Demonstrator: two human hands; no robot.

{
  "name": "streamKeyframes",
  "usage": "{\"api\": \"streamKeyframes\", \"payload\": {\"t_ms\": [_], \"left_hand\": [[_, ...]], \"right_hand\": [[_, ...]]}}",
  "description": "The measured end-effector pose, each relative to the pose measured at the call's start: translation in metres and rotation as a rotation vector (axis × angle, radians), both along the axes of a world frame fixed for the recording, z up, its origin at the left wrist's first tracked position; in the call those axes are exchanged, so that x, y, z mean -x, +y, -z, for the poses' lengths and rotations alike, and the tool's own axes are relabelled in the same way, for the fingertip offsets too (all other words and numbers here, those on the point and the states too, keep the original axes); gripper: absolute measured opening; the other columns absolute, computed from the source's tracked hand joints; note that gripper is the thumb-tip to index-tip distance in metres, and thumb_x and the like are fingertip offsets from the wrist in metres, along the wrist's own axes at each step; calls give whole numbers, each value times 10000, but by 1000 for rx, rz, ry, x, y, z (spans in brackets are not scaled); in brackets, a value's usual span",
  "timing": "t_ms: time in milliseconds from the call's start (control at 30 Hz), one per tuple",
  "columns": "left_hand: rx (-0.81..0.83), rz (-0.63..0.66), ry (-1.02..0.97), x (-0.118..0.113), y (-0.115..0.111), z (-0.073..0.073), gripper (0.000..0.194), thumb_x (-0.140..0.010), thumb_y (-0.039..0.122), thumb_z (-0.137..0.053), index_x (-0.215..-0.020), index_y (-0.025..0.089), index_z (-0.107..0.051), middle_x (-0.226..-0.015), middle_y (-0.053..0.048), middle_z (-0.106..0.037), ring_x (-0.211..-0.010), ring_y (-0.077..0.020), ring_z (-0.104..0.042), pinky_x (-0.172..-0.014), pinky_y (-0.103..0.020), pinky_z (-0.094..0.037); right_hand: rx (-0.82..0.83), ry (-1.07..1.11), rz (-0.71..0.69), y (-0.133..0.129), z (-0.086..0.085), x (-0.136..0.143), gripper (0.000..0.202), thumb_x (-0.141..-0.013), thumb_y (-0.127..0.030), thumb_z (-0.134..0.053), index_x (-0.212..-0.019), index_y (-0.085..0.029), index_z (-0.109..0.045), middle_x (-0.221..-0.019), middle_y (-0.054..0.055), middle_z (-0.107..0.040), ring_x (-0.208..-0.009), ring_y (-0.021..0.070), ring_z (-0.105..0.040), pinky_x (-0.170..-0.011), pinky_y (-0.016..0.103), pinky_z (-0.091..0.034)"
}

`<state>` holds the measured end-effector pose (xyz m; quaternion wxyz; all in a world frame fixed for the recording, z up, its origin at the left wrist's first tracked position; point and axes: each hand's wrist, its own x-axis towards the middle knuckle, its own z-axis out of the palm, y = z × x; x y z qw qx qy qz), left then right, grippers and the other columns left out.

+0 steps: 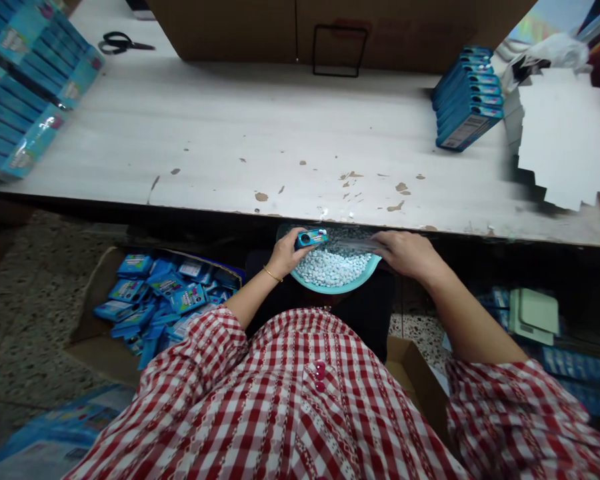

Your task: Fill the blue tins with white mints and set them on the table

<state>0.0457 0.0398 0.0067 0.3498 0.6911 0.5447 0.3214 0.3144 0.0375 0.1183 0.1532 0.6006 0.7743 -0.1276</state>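
Note:
My left hand [283, 255] is closed around a small blue printed box [312, 238], holding it over the near left rim of a turquoise bowl [367, 283]. Small pale tablets [330, 268] fill the bowl, which sits at my lap by the table edge. A white bit shows at the box's right end. On the bowl's other side, my right hand [403, 253] has its fingers pinched on a clear, long plastic piece [354, 245] that reaches toward the box. That piece is see-through and blurred, so its exact kind does not show.
A carton [93, 327] of blue boxes stands on the floor at left. The white table [260, 127] bears scissors [117, 43], wrapped blue packs [27, 87], a row of blue boxes [467, 100], white card sheets [565, 133] and a big cardboard box [240, 30]. Another carton [415, 380] lies low right.

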Motion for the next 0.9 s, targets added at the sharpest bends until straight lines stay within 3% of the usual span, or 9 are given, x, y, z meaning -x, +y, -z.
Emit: {"api": "streamKeyframes", "payload": {"t_ms": [100, 200, 267, 333, 500, 667, 767, 900], "left_hand": [[43, -81, -121, 12, 1, 16, 391, -752, 381, -642, -1058, 165, -532, -958, -38, -620, -878, -172, -586, -830, -296, -464], [133, -148, -215, 14, 2, 36, 422, -742, 412, -635, -1065, 168, -514, -924, -28, -599, -857, -163, -574, -819, -296, -468], [190, -166, -267, 10, 3, 46, 436, -739, 417, -635, -1077, 179, -496, -923, -22, -592, -851, -156, -572, -814, -294, -474], [215, -156, -297, 4, 4, 50, 438, -736, 416, -639, -1080, 189, -491, -935, -18, -590, -861, -152, -569, -824, -294, -476], [213, -94, -343, 0, 2, 34, 436, -739, 427, -633, -1079, 188, -500, -906, -7, -582, -831, -137, -559, -819, -281, -472], [103, -94, -304, 20, -4, 9, 433, -740, 418, -636, -1082, 185, -507, -895, -3, -582, -803, -126, -554, -787, -254, -470], [21, -119, -244, 31, -4, 1, 431, -737, 416, -637, -1070, 177, -506, -892, -4, -586, -793, -125, -556, -777, -249, -468], [-20, -90, -107, 25, -3, -1, 426, -736, 417, -644, -1065, 174, -528, -884, -7, -610, -778, -139, -577, -748, -248, -467]], "right_hand": [[131, -74, 112, -14, 58, -18, 313, -867, -327, -505, -1153, -249, -603, -1131, 98, -649, -938, 243, -627, -758, 337, -452], [155, 64, 175, -20, 116, 2, 332, -882, -287, -477, -1198, -237, -569, -1172, 94, -634, -1021, 227, -604, -801, 315, -448], [131, 155, 225, -18, 142, 22, 334, -888, -279, -467, -1204, -234, -567, -1191, 93, -627, -1065, 227, -586, -837, 320, -440], [113, 209, 250, -15, 156, 35, 334, -891, -291, -465, -1203, -240, -573, -1197, 87, -627, -1085, 231, -578, -859, 328, -435], [108, 374, 246, -9, 165, 26, 342, -874, -323, -508, -1203, -266, -582, -1182, 30, -644, -1076, 191, -586, -870, 291, -448], [86, 840, 284, -5, 163, 10, 329, -783, -229, -583, -1105, -181, -630, -1042, 55, -689, -960, 196, -627, -849, 336, -481], [56, 953, 280, -2, 145, 0, 313, -757, -252, -605, -1056, -171, -647, -979, 60, -697, -919, 205, -636, -846, 350, -481], [2, 950, 212, 2, 98, -9, 326, -767, -296, -602, -1069, -181, -648, -979, 58, -699, -933, 211, -631, -859, 354, -473]]}}
